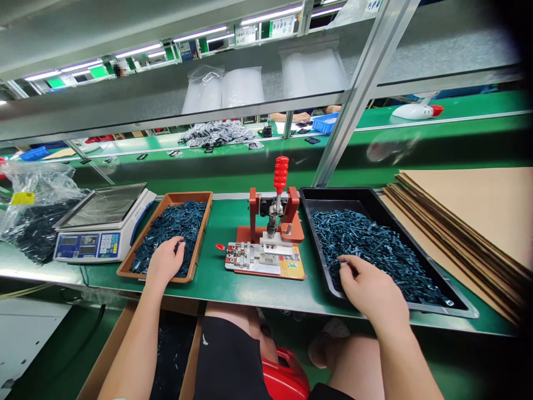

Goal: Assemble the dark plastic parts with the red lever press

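My left hand [164, 262] rests in a shallow brown tray [203, 239], its fingers on a heap of small dark blue parts [170, 230]. My right hand [370, 289] reaches into a black tray [333, 194], its curled fingers at the edge of a pile of small blue parts [378, 250]. Whether either hand grips any parts is hidden by the fingers. Between the trays stands a small hand press with a red handle [280, 216] on a red base.
A digital scale [100, 222] and a plastic bag of dark parts [33, 216] lie left of the brown tray. Stacked cardboard sheets [466, 216] lie to the right. Beyond a shelf, a co-worker's hands [297, 116] work at another green bench.
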